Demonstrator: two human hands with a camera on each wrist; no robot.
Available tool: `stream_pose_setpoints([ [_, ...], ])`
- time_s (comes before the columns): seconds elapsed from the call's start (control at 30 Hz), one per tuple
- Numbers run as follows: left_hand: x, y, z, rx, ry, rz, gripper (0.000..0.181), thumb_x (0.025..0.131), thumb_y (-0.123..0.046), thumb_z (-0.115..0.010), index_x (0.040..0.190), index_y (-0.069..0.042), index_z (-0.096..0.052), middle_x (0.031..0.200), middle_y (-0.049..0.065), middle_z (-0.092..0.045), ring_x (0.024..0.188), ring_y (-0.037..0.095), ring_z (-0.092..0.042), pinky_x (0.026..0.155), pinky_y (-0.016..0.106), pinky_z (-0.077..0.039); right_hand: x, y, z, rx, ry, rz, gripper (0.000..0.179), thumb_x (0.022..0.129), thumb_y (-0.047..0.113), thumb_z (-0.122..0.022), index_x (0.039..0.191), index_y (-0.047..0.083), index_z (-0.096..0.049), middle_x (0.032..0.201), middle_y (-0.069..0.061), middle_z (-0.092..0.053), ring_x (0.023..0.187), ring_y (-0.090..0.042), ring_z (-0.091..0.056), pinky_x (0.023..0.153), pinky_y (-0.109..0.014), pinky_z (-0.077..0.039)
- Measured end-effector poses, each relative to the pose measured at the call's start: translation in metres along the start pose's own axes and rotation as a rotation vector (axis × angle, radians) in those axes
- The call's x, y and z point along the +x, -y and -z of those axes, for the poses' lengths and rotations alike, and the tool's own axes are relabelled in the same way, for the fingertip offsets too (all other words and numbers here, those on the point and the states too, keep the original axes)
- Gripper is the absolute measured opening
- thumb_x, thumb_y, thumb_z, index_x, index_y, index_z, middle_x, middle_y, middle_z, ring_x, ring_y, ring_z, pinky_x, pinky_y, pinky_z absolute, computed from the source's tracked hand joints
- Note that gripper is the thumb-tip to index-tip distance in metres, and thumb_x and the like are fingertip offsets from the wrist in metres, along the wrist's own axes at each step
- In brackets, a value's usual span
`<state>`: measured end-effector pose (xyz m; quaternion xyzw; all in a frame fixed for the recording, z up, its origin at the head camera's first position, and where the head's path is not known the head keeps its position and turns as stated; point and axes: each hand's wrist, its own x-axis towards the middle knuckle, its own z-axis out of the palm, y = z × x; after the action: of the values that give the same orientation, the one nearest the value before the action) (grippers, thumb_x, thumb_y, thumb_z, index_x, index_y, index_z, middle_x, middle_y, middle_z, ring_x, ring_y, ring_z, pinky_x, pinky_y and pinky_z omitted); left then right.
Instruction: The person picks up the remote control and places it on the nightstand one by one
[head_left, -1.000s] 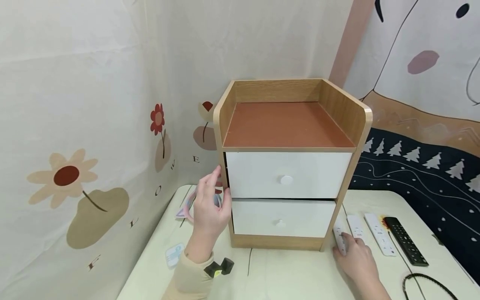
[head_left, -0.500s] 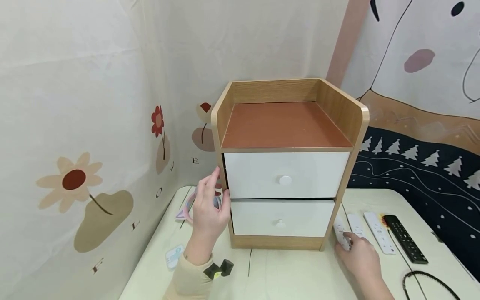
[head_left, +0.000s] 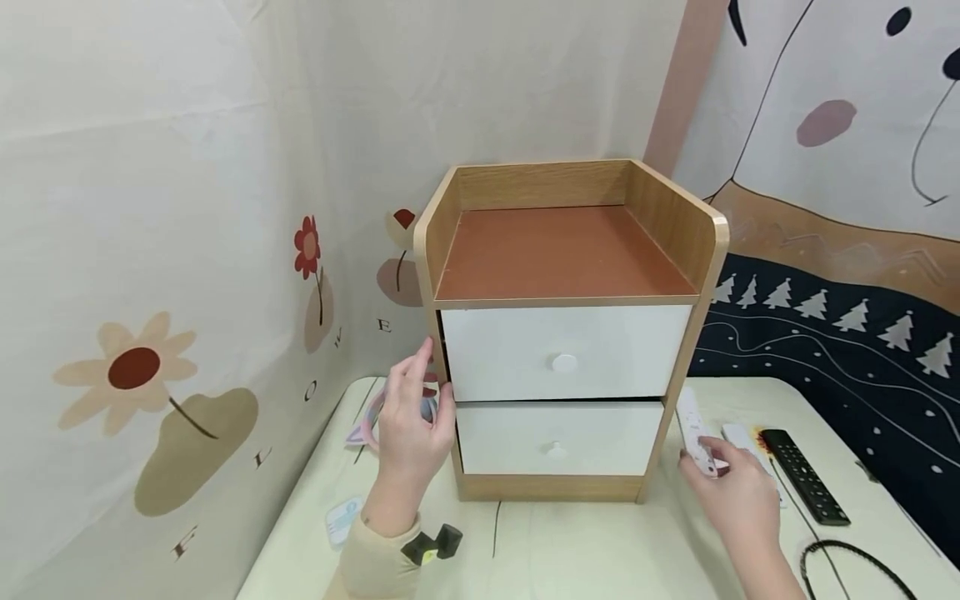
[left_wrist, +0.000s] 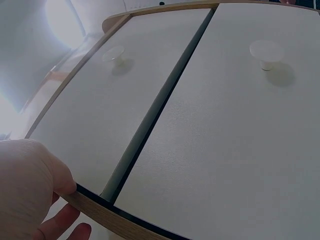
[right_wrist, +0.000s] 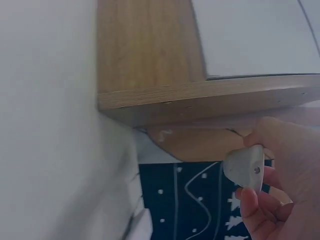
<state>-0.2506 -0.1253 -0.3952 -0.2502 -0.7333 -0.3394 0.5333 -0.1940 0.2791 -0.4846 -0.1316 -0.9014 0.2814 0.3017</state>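
Note:
A small wooden cabinet [head_left: 555, 487] stands on the table with two white drawers, an upper drawer [head_left: 502, 354] and a lower drawer [head_left: 502, 437], each with a round white knob. My left hand [head_left: 412, 429] rests at its left side, mostly straight fingers along the outer panel. In the left wrist view the thumb [left_wrist: 65, 180] touches the wooden edge. Beside the cabinet's lower right, my right hand [head_left: 738, 492] pinches one end of a slim white bar-shaped device [head_left: 693, 425], tilted and raised from the table. Its blunt end, with a small hole, shows in the right wrist view.
Right of the held device, another white bar [head_left: 738, 437] lies near a black remote control [head_left: 804, 477] and a dark braided cord [head_left: 855, 546]. Left of the cabinet lie a pink hoop-shaped item [head_left: 367, 429] and a pale blue card [head_left: 342, 521]. Printed fabric hangs behind.
My right hand has lifted the white device off the table and shifted slightly right and up. The left hand stays against the cabinet; the head view has drifted a little.

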Motion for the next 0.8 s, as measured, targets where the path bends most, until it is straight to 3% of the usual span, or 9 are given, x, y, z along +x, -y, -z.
stream_pose_setpoints([
  [0.1, 0.001, 0.000, 0.001, -0.005, 0.002, -0.006, 0.070, 0.089, 0.012, -0.072, 0.157, 0.001, -0.055, 0.120, 0.024, -0.066, 0.092, 0.026, -0.073, 0.067, 0.037, -0.067, 0.005, 0.010, 0.010, 0.036, -0.096, 0.015, 0.039, 0.083, 0.024, -0.087, 0.117, 0.005, -0.082, 0.106, -0.025, -0.081, 0.079, -0.033, -0.072, 0.059, -0.024, -0.040],
  [0.27, 0.000, 0.000, 0.000, -0.003, 0.002, 0.001, 0.069, 0.089, 0.013, -0.072, 0.155, 0.002, -0.056, 0.119, 0.025, -0.065, 0.092, 0.027, -0.073, 0.066, 0.038, -0.067, 0.020, 0.028, 0.029, 0.106, -0.245, 0.108, 0.038, 0.079, 0.021, -0.090, 0.113, 0.005, -0.084, 0.102, -0.024, -0.081, 0.072, 0.015, -0.053, 0.062, -0.006, -0.033],
  [0.37, -0.001, -0.001, 0.000, -0.023, 0.022, 0.031, 0.066, 0.091, 0.011, -0.071, 0.155, 0.002, -0.056, 0.120, 0.025, -0.065, 0.093, 0.028, -0.072, 0.068, 0.041, -0.068, 0.027, 0.039, 0.046, 0.151, -0.303, 0.152, 0.038, 0.081, 0.019, -0.089, 0.116, 0.003, -0.083, 0.102, -0.023, -0.080, 0.076, 0.034, -0.039, 0.064, 0.004, -0.033],
  [0.47, -0.001, -0.002, -0.001, -0.038, 0.040, 0.058, 0.064, 0.093, 0.011, -0.070, 0.155, 0.002, -0.055, 0.122, 0.024, -0.065, 0.095, 0.029, -0.073, 0.070, 0.042, -0.068, 0.033, 0.051, 0.064, 0.200, -0.357, 0.185, 0.037, 0.085, 0.016, -0.087, 0.118, 0.001, -0.082, 0.103, -0.023, -0.078, 0.077, 0.037, -0.040, 0.068, 0.009, -0.034],
  [0.63, -0.002, -0.001, 0.000, -0.014, 0.029, 0.047, 0.067, 0.092, 0.012, -0.071, 0.155, 0.001, -0.056, 0.120, 0.023, -0.065, 0.094, 0.028, -0.073, 0.068, 0.041, -0.068, 0.038, 0.075, 0.086, 0.268, -0.475, 0.237, 0.038, 0.088, 0.015, -0.086, 0.121, -0.004, -0.080, 0.107, -0.021, -0.078, 0.081, 0.034, -0.046, 0.079, 0.008, -0.039],
  [0.77, -0.002, 0.000, 0.000, -0.005, 0.026, 0.029, 0.068, 0.091, 0.012, -0.071, 0.156, 0.001, -0.055, 0.119, 0.025, -0.065, 0.093, 0.027, -0.073, 0.067, 0.040, -0.067, 0.036, 0.096, 0.096, 0.365, -0.575, 0.278, 0.037, 0.087, 0.014, -0.087, 0.118, -0.006, -0.081, 0.106, 0.015, -0.075, 0.081, 0.029, -0.050, 0.082, 0.005, -0.044],
  [0.8, -0.002, 0.000, 0.000, -0.001, 0.024, 0.021, 0.069, 0.091, 0.013, -0.071, 0.156, 0.001, -0.055, 0.118, 0.026, -0.065, 0.093, 0.028, -0.073, 0.067, 0.040, -0.067, 0.035, 0.101, 0.097, 0.393, -0.590, 0.300, 0.037, 0.087, 0.014, -0.086, 0.117, -0.007, -0.081, 0.107, 0.019, -0.073, 0.081, 0.027, -0.052, 0.081, 0.004, -0.045],
])
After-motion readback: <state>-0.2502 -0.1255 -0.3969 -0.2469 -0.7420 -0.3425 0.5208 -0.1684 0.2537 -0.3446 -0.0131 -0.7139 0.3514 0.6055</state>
